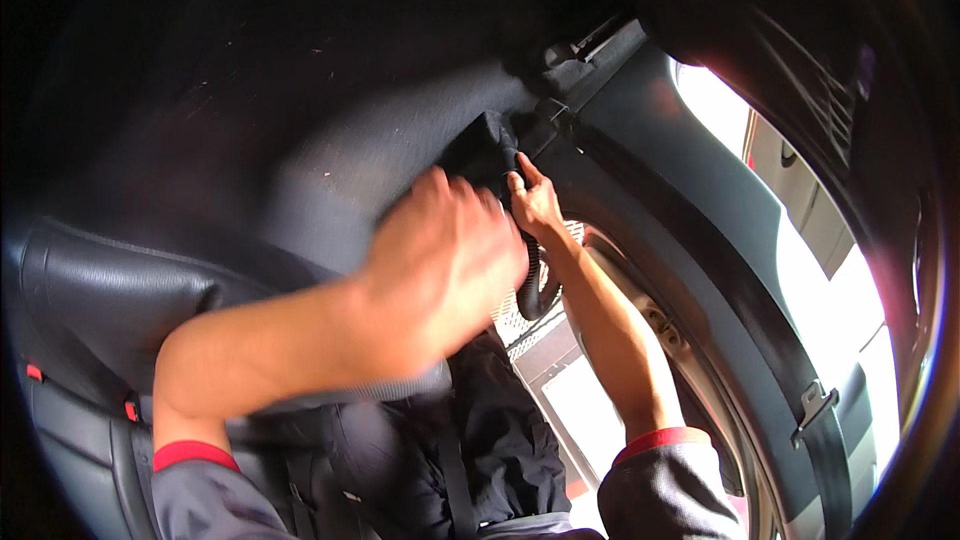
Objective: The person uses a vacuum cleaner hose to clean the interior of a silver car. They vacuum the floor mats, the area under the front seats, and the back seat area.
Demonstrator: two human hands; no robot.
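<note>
In a car's cabin, my right hand (535, 202) grips the black wand of a vacuum hose. The ribbed hose (531, 300) hangs in a loop below that hand. The wand's head (501, 127) is up against the dark trim by the door pillar, partly hidden. My left hand (446, 262), blurred and close to the camera, crosses in front with its fingers bent. Whether anything is in its fingers cannot be seen. Behind it lies a grey-black fabric panel (420, 112) with small pale specks.
A black leather seat (112, 292) with red belt buckles (131, 410) is at the left. A seat belt with its metal tongue (814, 401) runs down the pillar trim (720, 187) at the right. The door opening shows a bright metal grating (517, 330) outside.
</note>
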